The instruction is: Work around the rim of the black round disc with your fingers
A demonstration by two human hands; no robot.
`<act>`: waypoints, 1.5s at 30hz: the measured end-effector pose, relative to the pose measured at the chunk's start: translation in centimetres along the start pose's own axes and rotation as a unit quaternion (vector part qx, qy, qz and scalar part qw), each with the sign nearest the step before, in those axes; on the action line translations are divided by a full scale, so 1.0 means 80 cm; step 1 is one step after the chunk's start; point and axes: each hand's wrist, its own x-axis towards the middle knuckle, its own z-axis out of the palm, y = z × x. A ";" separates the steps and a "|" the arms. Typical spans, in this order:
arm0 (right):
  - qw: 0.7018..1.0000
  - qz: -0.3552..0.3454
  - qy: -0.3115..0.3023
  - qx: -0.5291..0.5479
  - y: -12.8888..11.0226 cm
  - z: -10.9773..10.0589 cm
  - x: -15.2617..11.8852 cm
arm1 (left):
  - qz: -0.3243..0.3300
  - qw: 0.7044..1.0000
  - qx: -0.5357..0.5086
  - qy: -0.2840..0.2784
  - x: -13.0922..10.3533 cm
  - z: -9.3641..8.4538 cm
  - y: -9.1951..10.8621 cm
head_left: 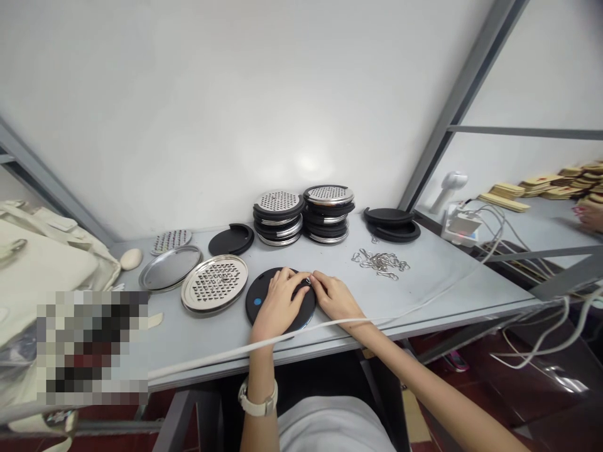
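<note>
Hand L point(277, 302) palm-down on disc point(307, 309), R point(340, 302) alongside

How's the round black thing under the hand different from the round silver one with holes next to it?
The black disc has a blue dot, while the silver disc has many holes. The left hand rests on the black disc, but no hand touches the silver disc. Both are round.
</note>
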 end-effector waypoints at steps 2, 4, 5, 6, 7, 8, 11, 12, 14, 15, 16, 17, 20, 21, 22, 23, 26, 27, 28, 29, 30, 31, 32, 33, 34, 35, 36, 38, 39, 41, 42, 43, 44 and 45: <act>1.000 0.002 0.002 -0.002 -0.001 0.000 0.000 | 0.000 1.000 0.001 0.001 0.001 0.000 0.000; 1.000 0.007 0.002 -0.005 -0.001 0.000 -0.001 | 0.001 1.000 0.001 0.002 0.001 0.000 0.000; 1.000 0.009 0.002 -0.006 -0.001 -0.001 -0.001 | 0.003 1.000 0.002 0.002 0.002 0.000 0.000; 1.000 0.011 0.002 -0.009 -0.002 -0.001 -0.001 | 0.003 1.000 0.002 0.001 0.002 0.000 -0.001; 1.000 0.013 0.002 -0.013 -0.002 -0.001 -0.001 | 0.004 1.000 0.003 0.001 0.003 0.000 -0.001; 1.000 0.015 0.002 -0.018 -0.002 0.000 -0.001 | 0.004 1.000 0.004 0.002 0.003 0.001 -0.001; 0.999 0.023 0.007 -0.037 -0.003 0.001 0.000 | 0.003 1.000 0.008 0.004 0.003 0.001 -0.003; 0.999 0.026 0.010 -0.043 -0.004 0.001 0.000 | 0.003 1.000 0.009 0.004 0.003 0.001 -0.003; 0.998 0.028 0.012 -0.047 -0.004 0.002 0.000 | 0.003 1.000 0.010 0.004 0.002 0.002 -0.003; 0.998 0.027 0.013 -0.046 -0.004 0.002 0.000 | 0.004 1.000 0.010 0.003 0.002 0.002 -0.003; 0.999 0.025 0.013 -0.044 -0.004 0.003 0.000 | 0.005 1.000 0.011 0.003 0.002 0.002 -0.003; 0.999 0.024 0.013 -0.043 -0.004 0.003 0.000 | 0.005 1.000 0.011 0.002 0.002 0.002 -0.003; 0.999 0.020 0.014 -0.041 -0.004 0.003 -0.001 | 0.006 1.000 0.013 0.003 0.002 0.001 -0.003; 0.999 0.019 0.014 -0.041 -0.004 0.003 -0.001 | 0.006 1.000 0.014 0.003 0.002 0.001 -0.002; 0.999 0.019 0.014 -0.040 -0.003 0.003 -0.001 | 0.006 1.000 0.014 0.003 0.002 0.001 -0.002; 0.999 0.018 0.014 -0.039 -0.003 0.003 -0.001 | 0.005 1.000 0.015 0.003 0.001 0.001 -0.002; 0.999 0.020 0.013 -0.039 -0.003 0.002 -0.001 | 0.003 1.000 0.016 0.004 0.001 0.002 -0.003; 0.999 0.021 0.012 -0.040 -0.003 0.002 -0.001 | 0.002 1.000 0.016 0.005 0.001 0.002 -0.003; 0.999 0.023 0.012 -0.043 -0.003 0.002 -0.001 | 0.001 1.000 0.015 0.006 0.001 0.003 -0.003; 0.999 0.025 0.012 -0.046 -0.003 0.002 0.000 | 0.000 1.000 0.015 0.006 0.001 0.003 -0.003; 0.998 0.026 0.012 -0.049 -0.004 0.002 0.000 | -0.001 1.000 0.014 0.006 0.001 0.003 -0.004; 0.998 0.026 0.011 -0.053 -0.004 0.002 0.001 | -0.001 1.000 0.013 0.005 0.001 0.004 -0.004; 0.998 0.026 0.011 -0.057 -0.005 0.002 0.001 | -0.001 1.000 0.012 0.004 0.002 0.004 -0.004; 0.998 0.026 0.010 -0.061 -0.005 0.002 0.002 | -0.002 1.000 0.011 0.003 0.002 0.004 -0.004; 0.998 0.026 0.010 -0.065 -0.005 0.003 0.003 | -0.002 1.000 0.010 0.002 0.002 0.004 -0.004; 0.997 0.025 0.010 -0.068 -0.005 0.003 0.003 | -0.002 1.000 0.010 0.001 0.002 0.004 -0.004; 0.997 0.024 0.011 -0.070 -0.005 0.003 0.004 | -0.003 1.000 0.009 0.001 0.002 0.004 -0.004; 0.997 0.023 0.014 -0.073 -0.005 0.004 0.004 | -0.004 1.000 0.009 0.001 0.002 0.003 -0.002; 0.997 0.021 0.015 -0.071 -0.004 0.004 0.003 | -0.004 1.000 0.009 0.000 0.001 0.003 -0.002; 0.998 0.014 0.016 -0.063 -0.003 0.005 0.002 | -0.003 1.000 0.009 0.000 0.000 0.001 0.000; 0.998 0.010 0.015 -0.058 -0.003 0.005 0.001 | -0.003 1.000 0.009 -0.001 0.000 0.001 0.001; 0.998 0.005 0.014 -0.054 -0.002 0.004 0.001 | -0.001 1.000 0.009 -0.001 0.000 0.000 0.001; 0.999 0.000 0.013 -0.051 -0.002 0.004 0.000 | 0.000 1.000 0.008 -0.001 0.000 0.000 0.002; 0.999 -0.003 0.013 -0.050 -0.002 0.004 -0.001 | 0.001 1.000 0.008 -0.002 0.000 -0.001 0.002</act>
